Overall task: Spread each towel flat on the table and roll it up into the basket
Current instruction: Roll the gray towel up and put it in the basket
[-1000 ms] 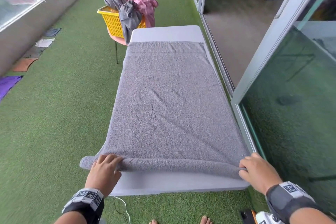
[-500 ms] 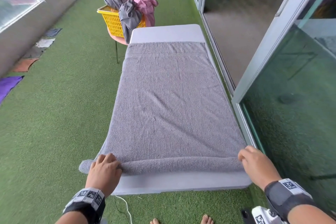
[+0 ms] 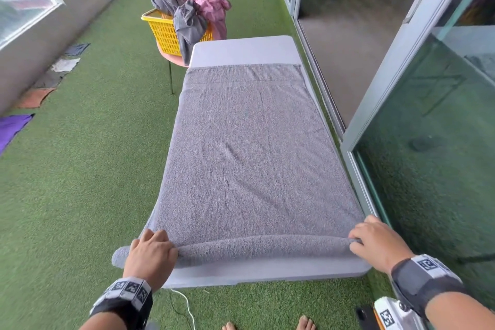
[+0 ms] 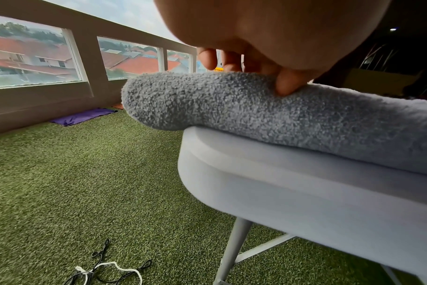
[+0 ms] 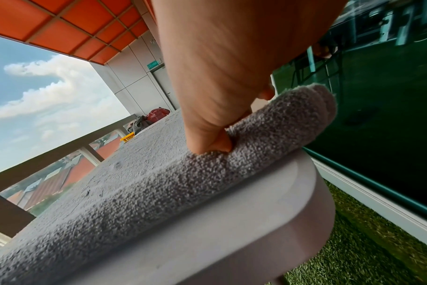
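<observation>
- Grey and fluffy, the towel (image 3: 249,153) lies flat along the white table (image 3: 243,49), and it covers most of the top.
- Its near end is turned over into a thin roll (image 3: 262,246) that runs across the table, close to the near edge.
- A strip of bare table shows between the roll and that edge.
- The left hand (image 3: 150,257) sits on the left end of the roll. Its fingers (image 4: 287,83) curl over the top and press into the fluff, so the roll lies under them.
- The left tip of the roll sticks out past the table corner and hangs in the air, just outside that hand.
- The right hand (image 3: 377,244) holds the right end of the roll. Its thumb (image 5: 219,143) digs into the near side, and the other fingers go over the top, so the roll sits between them.
- In the right wrist view, the end of the roll shows two or three layers, just past the hand.
- The far end of the towel lies smooth, and a bit of bare table shows beyond it.
- Behind the table stands a yellow basket (image 3: 163,32) on a small pink stool (image 3: 174,57), well apart from both hands.
- Grey and pink cloths (image 3: 203,5) are piled in the basket and hang over its rim.
- Green fake grass (image 3: 80,182) covers the floor, and two bare feet show at the bottom.
</observation>
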The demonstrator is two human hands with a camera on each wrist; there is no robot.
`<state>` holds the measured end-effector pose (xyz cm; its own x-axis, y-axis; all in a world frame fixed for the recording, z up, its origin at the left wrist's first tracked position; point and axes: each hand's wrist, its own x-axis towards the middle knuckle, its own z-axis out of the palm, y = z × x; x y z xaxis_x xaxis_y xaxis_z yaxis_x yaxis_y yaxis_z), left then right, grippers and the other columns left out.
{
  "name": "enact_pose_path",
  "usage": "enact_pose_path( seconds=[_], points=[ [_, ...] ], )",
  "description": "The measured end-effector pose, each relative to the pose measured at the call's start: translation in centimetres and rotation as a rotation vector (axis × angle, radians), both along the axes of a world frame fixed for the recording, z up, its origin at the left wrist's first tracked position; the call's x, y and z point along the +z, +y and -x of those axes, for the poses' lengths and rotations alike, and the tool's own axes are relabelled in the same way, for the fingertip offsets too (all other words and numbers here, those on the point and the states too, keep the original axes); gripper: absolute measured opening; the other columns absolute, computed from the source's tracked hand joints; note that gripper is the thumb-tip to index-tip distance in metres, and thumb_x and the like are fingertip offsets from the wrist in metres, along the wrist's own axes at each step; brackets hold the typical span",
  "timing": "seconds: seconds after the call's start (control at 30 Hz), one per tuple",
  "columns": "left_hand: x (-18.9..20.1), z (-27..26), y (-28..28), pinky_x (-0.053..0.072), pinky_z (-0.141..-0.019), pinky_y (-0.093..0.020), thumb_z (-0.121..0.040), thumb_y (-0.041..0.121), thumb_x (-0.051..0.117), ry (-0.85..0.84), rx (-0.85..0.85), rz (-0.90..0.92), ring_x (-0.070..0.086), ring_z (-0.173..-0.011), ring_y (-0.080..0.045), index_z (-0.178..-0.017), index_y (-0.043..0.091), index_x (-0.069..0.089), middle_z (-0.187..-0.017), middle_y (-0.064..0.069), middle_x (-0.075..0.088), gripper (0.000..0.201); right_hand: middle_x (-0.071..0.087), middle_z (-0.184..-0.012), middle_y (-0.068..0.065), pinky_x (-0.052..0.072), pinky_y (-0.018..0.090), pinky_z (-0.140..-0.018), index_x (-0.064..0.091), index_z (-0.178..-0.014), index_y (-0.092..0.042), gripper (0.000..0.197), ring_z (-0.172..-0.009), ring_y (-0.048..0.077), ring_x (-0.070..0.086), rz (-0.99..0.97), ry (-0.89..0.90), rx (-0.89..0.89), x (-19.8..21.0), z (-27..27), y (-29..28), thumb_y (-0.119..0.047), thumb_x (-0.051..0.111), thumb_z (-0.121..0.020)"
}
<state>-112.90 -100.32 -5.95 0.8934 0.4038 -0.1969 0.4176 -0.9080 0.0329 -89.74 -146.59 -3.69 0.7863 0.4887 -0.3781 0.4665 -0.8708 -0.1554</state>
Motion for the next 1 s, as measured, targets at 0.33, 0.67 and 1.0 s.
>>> enact_pose_path(
  seconds=[0.33,0.67,1.0],
  points=[
    [-0.1,0.0,0.5,0.044,-0.062,-0.031,-0.075,0.024,0.078,-0.173,0.029,0.087,0.052,-0.076,-0.016,-0.09,0.026,0.061,-0.088,0.007,0.053,0.023,0.046,-0.093,-0.014,0.05,0.026,-0.067,0.061,-0.086,-0.033,0.007,-0.071,0.001,0.055,-0.114,-0.07,-0.12,-0.5,-0.9,0.5,-0.031,0.063,-0.092],
    [-1.0,0.1,1.2,0.055,-0.079,-0.038,-0.083,0.018,0.065,-0.29,-0.067,0.099,0.05,-0.092,-0.014,-0.097,0.018,0.072,-0.098,0.009,0.061,0.016,0.063,-0.113,-0.015,0.043,0.028,-0.101,0.066,-0.113,-0.027,0.027,-0.112,0.01,0.048,-0.067,-0.136,-0.024,-1.8,0.3,-0.2,-0.018,0.06,-0.089],
    [-1.0,-0.2,1.5,0.053,-0.089,-0.039,-0.073,0.026,0.08,-0.138,-0.087,0.083,0.053,-0.103,-0.017,-0.103,0.022,0.072,-0.105,0.011,0.065,0.031,0.056,-0.08,-0.016,0.043,0.029,-0.085,0.061,-0.078,-0.028,0.015,-0.093,0.007,0.04,0.068,-0.059,0.012,0.1,0.4,0.5,-0.036,0.052,-0.086]
  ],
)
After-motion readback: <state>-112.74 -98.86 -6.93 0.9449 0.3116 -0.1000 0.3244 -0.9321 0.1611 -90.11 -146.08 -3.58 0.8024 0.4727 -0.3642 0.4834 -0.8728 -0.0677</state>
